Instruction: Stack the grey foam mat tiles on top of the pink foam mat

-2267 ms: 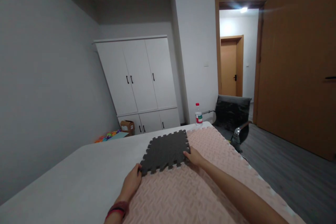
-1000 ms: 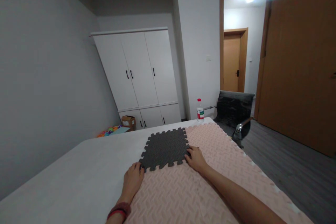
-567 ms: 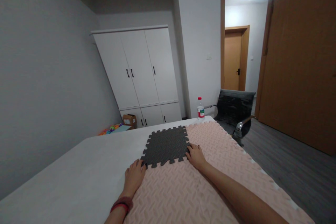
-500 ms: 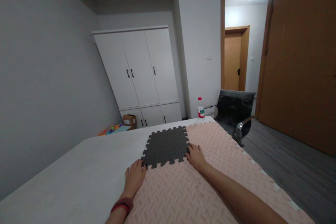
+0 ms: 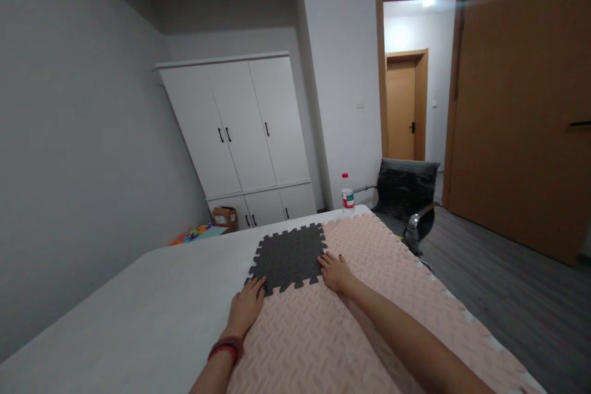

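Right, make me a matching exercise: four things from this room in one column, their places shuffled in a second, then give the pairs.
1. dark grey tile
2. water bottle
3. black chair
4. cardboard box

A. on the floor by the white wardrobe
B. under the fingertips of both hands
C. at the far corner of the white surface
D. near the doorway

Pairs: 1-B, 2-C, 3-D, 4-A

dark grey foam tile [image 5: 287, 256], pink herringbone mat [image 5: 351, 326], white wardrobe [image 5: 240, 135]
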Motion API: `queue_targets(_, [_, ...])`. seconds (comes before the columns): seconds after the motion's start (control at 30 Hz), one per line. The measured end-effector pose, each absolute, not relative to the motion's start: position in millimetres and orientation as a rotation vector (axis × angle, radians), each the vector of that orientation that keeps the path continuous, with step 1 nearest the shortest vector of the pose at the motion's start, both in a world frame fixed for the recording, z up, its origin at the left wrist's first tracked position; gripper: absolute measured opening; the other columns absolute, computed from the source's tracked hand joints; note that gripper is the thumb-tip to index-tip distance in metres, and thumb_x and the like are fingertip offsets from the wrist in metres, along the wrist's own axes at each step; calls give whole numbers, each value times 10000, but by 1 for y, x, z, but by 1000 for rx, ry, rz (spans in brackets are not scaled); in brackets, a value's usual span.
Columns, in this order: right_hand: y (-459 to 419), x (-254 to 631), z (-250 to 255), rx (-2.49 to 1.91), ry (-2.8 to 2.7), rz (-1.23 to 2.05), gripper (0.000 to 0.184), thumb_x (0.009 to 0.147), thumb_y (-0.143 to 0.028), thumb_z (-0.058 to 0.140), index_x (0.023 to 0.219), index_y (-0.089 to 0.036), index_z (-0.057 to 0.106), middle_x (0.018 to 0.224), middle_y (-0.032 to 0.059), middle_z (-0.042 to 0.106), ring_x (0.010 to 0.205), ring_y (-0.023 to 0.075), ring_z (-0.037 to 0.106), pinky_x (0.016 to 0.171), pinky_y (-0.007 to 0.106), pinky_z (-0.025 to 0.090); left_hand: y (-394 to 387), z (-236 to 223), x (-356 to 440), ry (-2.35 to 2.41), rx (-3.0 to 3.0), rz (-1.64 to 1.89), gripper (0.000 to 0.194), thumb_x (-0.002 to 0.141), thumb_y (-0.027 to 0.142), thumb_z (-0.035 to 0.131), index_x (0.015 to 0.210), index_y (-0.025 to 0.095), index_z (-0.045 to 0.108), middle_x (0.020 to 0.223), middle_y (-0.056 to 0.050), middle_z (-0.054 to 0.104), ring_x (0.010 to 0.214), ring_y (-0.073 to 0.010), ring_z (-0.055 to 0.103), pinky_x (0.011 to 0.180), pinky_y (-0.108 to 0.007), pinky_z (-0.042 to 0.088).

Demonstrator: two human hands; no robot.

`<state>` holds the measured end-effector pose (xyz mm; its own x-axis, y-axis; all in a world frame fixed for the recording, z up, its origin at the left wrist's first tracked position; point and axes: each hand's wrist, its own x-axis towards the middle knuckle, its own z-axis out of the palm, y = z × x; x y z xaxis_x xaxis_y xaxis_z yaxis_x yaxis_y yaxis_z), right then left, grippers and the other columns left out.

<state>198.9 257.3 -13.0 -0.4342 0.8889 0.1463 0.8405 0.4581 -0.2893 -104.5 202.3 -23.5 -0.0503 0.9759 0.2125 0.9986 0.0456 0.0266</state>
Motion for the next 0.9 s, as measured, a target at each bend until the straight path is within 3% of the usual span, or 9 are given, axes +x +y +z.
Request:
queue_targets(0.13, [248,171,-1,-1506,-2388,230,539,862,-337,321,1355,-121,350,1389,178,380,1303,273,277,1047,534,118,197,-26,-98,-2220,-2035,-229,483,876,303,199,1331,250,354,1412,-64,383,1309,-193,315,1012,-427,339])
queue_targets(0.3, [242,127,-1,-1439,-2382,277,617,892,-430,216,1430,-138,143,1477,137,216,1361,233,144,1066,490,132,198,-29,-99,-2256,-2015,-189,511,870,321,201,1359,212,299,1432,-64,350,1325,-209,282,1050,-470,277])
queue_targets(0.43, [250,114,-12,-1402,-2475,384,615,887,-487,177,1415,-177,224,1483,108,201,1371,237,99,1069,527,66,204,-31,-100,-2299,-2006,-157,531,861,338,216,1373,205,263,1448,-70,317,1329,-220,270,1033,-490,295])
queue_targets(0.57, [257,116,-17,-1396,-2512,465,663,870,-548,161,1421,-182,197,1492,108,162,1374,245,60,1061,550,35,211,-33,-98,-2348,-1999,-133,557,848,401,233,1361,193,295,1445,-96,317,1335,-251,249,1019,-521,299])
queue_targets(0.7, [254,120,-11,-1369,-2516,512,757,833,-638,185,1427,-169,164,1498,122,124,1375,254,26,1058,555,3,214,-36,-93,-2411,-1986,-127,625,838,471,222,1389,174,214,1477,-104,235,1358,-278,175,1035,-562,246])
queue_targets(0.9, [264,170,21,-1317,-2514,563,701,829,-654,228,1408,-260,228,1488,67,215,1358,204,164,1063,482,155,208,-30,-86,-2489,-1988,-112,627,842,473,180,1397,181,170,1490,-117,187,1366,-285,144,1012,-622,230])
